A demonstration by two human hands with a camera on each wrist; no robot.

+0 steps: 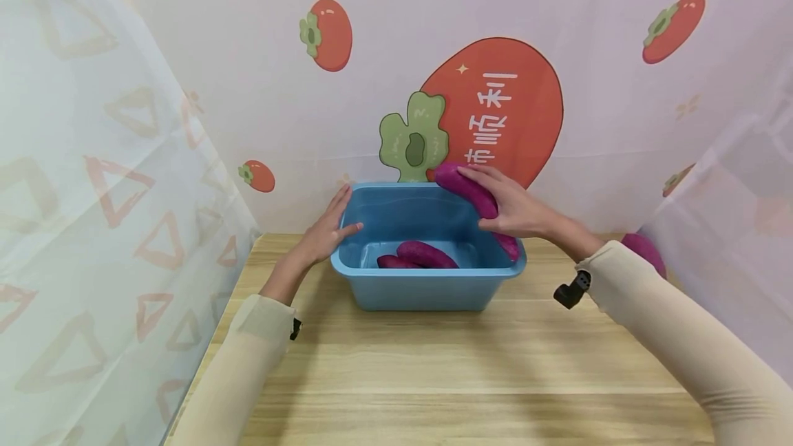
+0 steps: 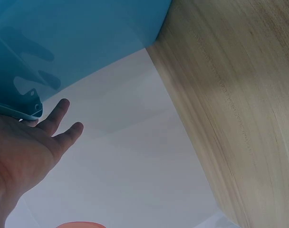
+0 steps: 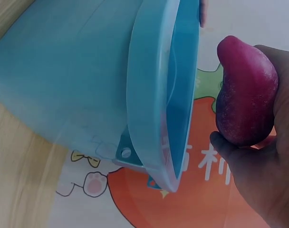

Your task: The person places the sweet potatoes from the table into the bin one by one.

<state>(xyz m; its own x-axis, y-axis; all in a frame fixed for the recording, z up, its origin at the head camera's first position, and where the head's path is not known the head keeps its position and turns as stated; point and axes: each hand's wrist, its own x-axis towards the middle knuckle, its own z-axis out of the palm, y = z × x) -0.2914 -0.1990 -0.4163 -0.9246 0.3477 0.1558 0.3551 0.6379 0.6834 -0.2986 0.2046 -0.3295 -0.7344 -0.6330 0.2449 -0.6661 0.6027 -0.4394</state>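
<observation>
My right hand (image 1: 517,208) grips a purple-skinned sweet potato (image 1: 467,188) above the right back part of a light blue basin (image 1: 427,291). In the right wrist view that sweet potato (image 3: 246,90) sits between thumb and fingers, apart from the rim. Inside the basin, sweet potatoes (image 1: 427,253) lie on the floor, and another purple piece (image 1: 508,246) shows against the right wall, partly hidden by my hand. My left hand (image 1: 325,232) rests at the basin's left rim, thumb over the edge and fingers stretched along the outside, as the left wrist view also shows.
Another purple sweet potato (image 1: 644,252) lies at the right of the wooden table (image 1: 434,377), partly behind my right sleeve. Printed white cloth (image 1: 248,74) hangs behind the table and along both sides.
</observation>
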